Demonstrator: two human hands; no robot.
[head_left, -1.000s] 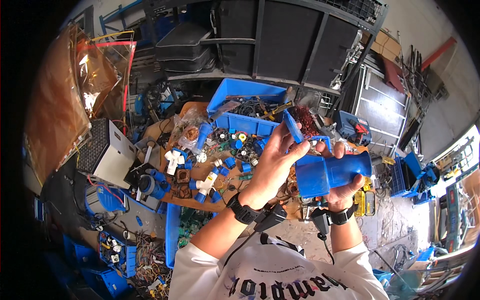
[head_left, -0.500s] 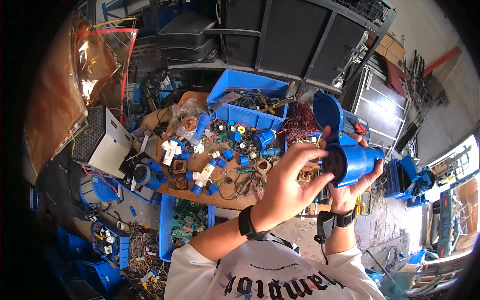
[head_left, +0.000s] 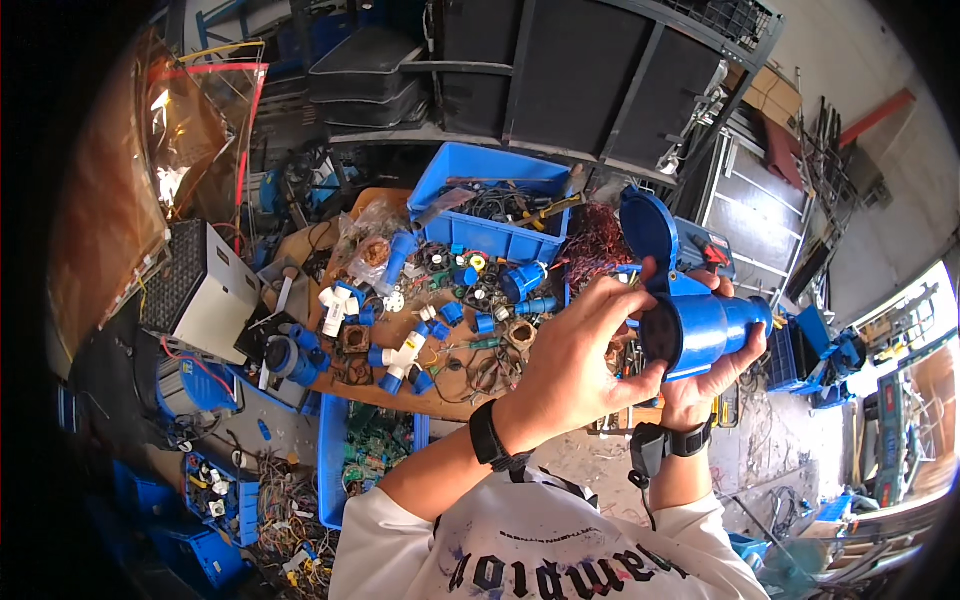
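A blue industrial socket connector is held up at the right, above the table's right end. Its round hinged lid stands open at the top, and the dark socket face is turned left. My right hand wraps the body from below and behind, with fingertips showing over the top and at the right end. At the open end is my left hand, its thumb at the lower rim and its fingers at the upper rim, gripping the mouth.
The wooden table carries several blue and white plugs, including a white splitter. A blue crate of cables stands at its back, beside reddish wire. Below the table's left side sits a blue bin of green circuit boards.
The left thumb has slid lower along the socket's rim, and the socket has turned slightly. The right hand keeps its hold. The whole view has shifted a little.
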